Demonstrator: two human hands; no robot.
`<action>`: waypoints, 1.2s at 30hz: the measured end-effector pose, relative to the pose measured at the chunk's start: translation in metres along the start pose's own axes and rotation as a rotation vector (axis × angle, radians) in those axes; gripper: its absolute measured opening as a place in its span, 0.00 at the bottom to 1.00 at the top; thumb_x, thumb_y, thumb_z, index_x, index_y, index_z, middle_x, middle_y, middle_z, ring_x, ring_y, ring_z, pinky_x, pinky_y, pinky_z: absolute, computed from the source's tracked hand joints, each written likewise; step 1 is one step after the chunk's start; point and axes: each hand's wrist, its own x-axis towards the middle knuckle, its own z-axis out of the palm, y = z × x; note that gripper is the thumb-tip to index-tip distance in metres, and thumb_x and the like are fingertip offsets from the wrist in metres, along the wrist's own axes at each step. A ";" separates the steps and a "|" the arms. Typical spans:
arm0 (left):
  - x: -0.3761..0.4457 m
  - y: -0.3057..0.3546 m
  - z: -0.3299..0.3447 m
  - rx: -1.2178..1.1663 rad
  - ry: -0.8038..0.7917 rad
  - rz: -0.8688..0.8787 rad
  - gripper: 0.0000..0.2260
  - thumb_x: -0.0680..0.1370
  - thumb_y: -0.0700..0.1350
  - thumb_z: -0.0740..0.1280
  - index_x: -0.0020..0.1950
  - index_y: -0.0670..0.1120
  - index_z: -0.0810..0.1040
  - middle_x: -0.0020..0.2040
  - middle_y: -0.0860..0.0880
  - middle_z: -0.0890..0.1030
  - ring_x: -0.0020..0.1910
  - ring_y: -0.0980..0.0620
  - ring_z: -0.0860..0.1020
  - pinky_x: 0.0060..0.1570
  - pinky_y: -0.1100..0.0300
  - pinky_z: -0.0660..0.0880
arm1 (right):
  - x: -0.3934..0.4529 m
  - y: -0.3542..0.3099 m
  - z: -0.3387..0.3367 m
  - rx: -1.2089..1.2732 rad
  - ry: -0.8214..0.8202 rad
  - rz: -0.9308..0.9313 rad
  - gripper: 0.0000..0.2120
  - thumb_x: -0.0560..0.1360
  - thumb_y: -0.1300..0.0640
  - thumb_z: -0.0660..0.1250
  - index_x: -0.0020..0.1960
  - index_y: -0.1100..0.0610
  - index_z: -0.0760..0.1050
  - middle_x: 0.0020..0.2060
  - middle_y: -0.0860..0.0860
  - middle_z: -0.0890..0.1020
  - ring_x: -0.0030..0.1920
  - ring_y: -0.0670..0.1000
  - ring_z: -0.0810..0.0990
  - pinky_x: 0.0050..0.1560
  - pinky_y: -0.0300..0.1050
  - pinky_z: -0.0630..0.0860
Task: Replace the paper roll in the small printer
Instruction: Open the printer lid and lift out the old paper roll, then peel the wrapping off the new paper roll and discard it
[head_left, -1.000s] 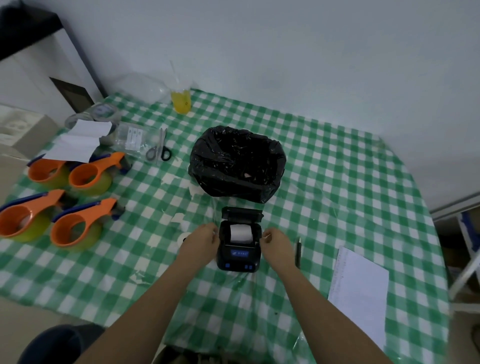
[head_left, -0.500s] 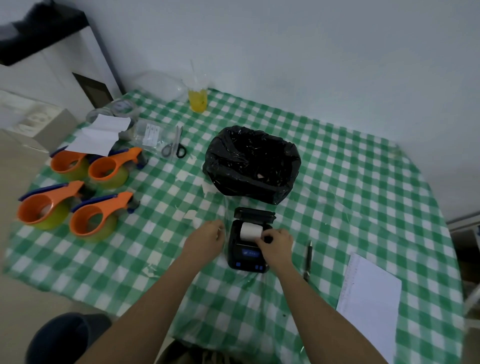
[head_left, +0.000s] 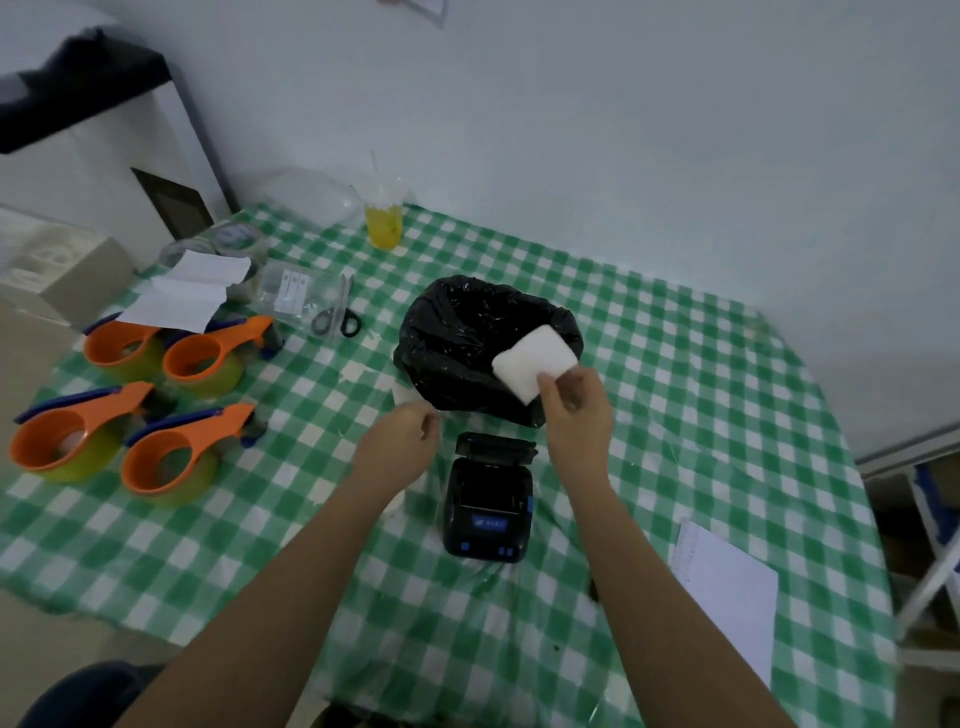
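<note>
The small black printer (head_left: 488, 512) sits on the green checked tablecloth with its lid (head_left: 494, 447) flipped open toward the back; its paper bay looks dark and holds no roll. My right hand (head_left: 574, 415) pinches a white paper roll (head_left: 532, 364) and holds it up over the near rim of the black bin bag (head_left: 483, 345). My left hand (head_left: 397, 447) hovers left of the printer, fingers loosely curled, holding nothing. Part of a white roll (head_left: 408, 397) shows on the cloth just beyond my left hand.
Several orange tape dispensers (head_left: 171, 452) lie at the left. Scissors (head_left: 337, 322), a clear packet and folded paper (head_left: 187, 291) sit behind them, a yellow drink cup (head_left: 383, 221) at the back. A white notepad (head_left: 727, 587) lies right of the printer. A wall stands behind the table.
My right hand has lifted the white roll out of the printer and carried it up and back over the bin bag. My left hand has drifted slightly away from the printer.
</note>
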 end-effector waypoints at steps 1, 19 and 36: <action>0.002 0.001 -0.002 0.005 0.005 0.001 0.09 0.78 0.43 0.58 0.50 0.43 0.77 0.48 0.43 0.81 0.43 0.44 0.78 0.43 0.50 0.75 | 0.011 -0.009 0.006 -0.014 0.025 -0.035 0.07 0.75 0.57 0.66 0.42 0.58 0.70 0.36 0.49 0.76 0.38 0.47 0.76 0.42 0.46 0.75; -0.019 -0.070 0.018 0.261 -0.474 -0.149 0.33 0.71 0.48 0.72 0.72 0.48 0.60 0.71 0.41 0.63 0.68 0.40 0.64 0.64 0.46 0.70 | -0.026 0.044 0.034 -0.495 -0.383 -0.255 0.13 0.77 0.62 0.61 0.60 0.58 0.73 0.59 0.54 0.76 0.59 0.53 0.74 0.58 0.43 0.72; -0.025 -0.022 -0.009 -0.390 -0.218 -0.037 0.15 0.72 0.41 0.70 0.56 0.53 0.73 0.52 0.53 0.77 0.51 0.48 0.78 0.46 0.58 0.75 | -0.049 0.045 0.018 -0.187 -0.526 0.020 0.13 0.77 0.58 0.63 0.61 0.51 0.75 0.58 0.47 0.75 0.59 0.46 0.73 0.59 0.45 0.74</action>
